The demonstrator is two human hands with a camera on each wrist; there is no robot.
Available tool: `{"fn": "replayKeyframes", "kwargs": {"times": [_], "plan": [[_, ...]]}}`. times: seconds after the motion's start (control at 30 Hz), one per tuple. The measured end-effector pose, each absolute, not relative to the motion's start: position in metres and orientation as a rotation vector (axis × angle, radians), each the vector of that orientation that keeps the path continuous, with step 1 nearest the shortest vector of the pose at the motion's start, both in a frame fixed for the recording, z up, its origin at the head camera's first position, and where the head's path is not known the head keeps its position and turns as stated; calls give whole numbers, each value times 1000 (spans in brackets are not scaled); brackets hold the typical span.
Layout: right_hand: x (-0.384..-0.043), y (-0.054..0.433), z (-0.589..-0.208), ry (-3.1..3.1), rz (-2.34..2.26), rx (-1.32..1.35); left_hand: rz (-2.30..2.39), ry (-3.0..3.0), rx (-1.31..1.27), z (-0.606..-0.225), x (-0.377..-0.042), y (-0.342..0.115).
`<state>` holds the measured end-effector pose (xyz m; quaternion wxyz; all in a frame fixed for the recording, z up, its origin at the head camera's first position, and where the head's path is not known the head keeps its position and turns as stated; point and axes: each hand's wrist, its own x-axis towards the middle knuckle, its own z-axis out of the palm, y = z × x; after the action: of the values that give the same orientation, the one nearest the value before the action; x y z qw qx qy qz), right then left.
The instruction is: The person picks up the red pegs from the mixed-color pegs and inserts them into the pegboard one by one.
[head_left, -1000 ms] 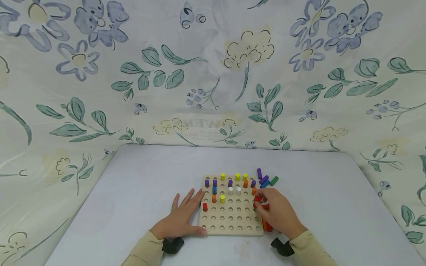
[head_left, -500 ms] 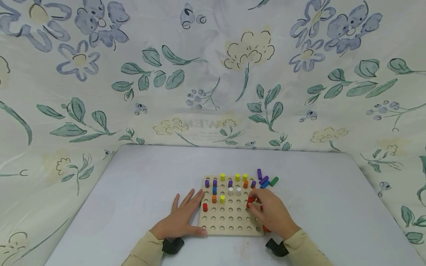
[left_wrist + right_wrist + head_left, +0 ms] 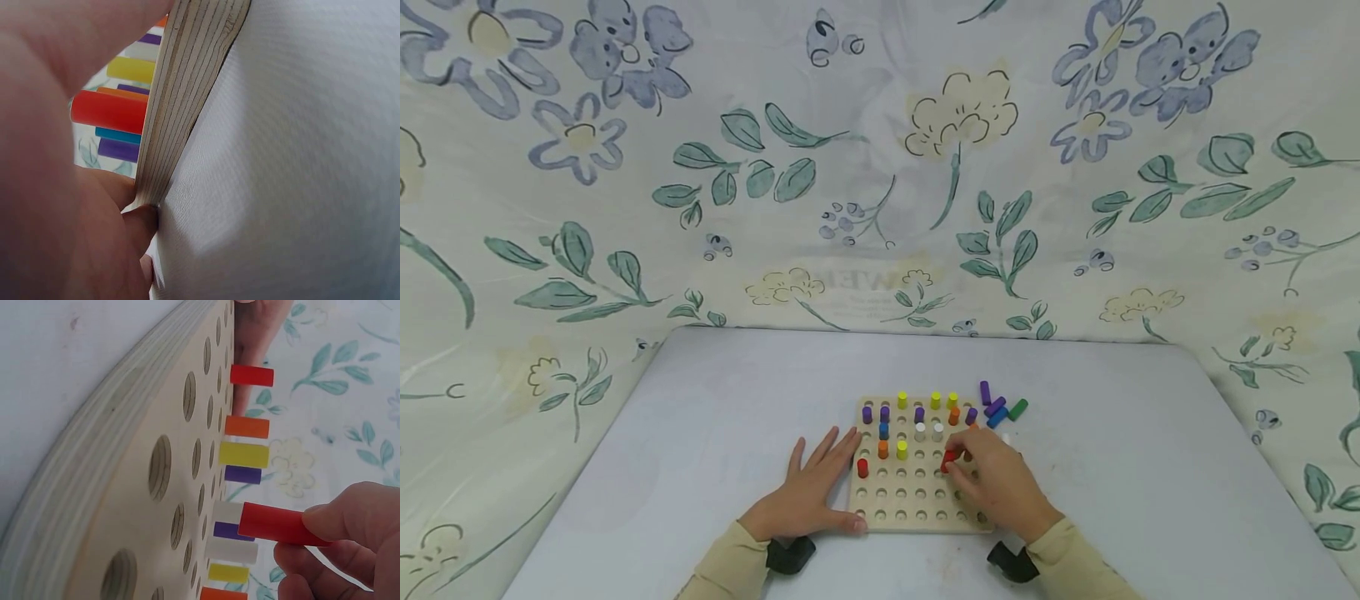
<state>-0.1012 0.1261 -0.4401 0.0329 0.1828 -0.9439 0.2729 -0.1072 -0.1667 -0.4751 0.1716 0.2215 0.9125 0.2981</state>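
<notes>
A square wooden pegboard (image 3: 910, 503) with rows of holes lies flat on the table. My left hand (image 3: 808, 493) touches its left edge with fingers spread and straight, the thumb at the near left corner. Between thumb and fingers, my right hand (image 3: 1003, 483) pinches a red peg (image 3: 275, 524), held over the right half of the board and apart from its surface in the right wrist view. Standing in holes are another red peg (image 3: 862, 468), an orange peg (image 3: 883, 449), a yellow peg (image 3: 902, 450), a blue peg (image 3: 883, 431), two white pegs (image 3: 920, 432) and several purple ones (image 3: 867, 415).
Loose pegs lie beyond the board's far right corner: purple (image 3: 985, 392), blue (image 3: 997, 417) and green (image 3: 1018, 409). The white table (image 3: 737, 392) reaches back to a floral cloth (image 3: 880, 167). My right hand hides part of the board's right edge.
My right hand has carried the red peg leftward, from the board's right edge to over its right half. The left hand stays in place.
</notes>
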Motion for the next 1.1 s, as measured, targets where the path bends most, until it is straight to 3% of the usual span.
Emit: {"fn": "replayKeyframes", "kwargs": {"times": [1.1], "plan": [[-107,95,-446,-2906,829,732,845,2597,640,-479,-109,-168]]}}
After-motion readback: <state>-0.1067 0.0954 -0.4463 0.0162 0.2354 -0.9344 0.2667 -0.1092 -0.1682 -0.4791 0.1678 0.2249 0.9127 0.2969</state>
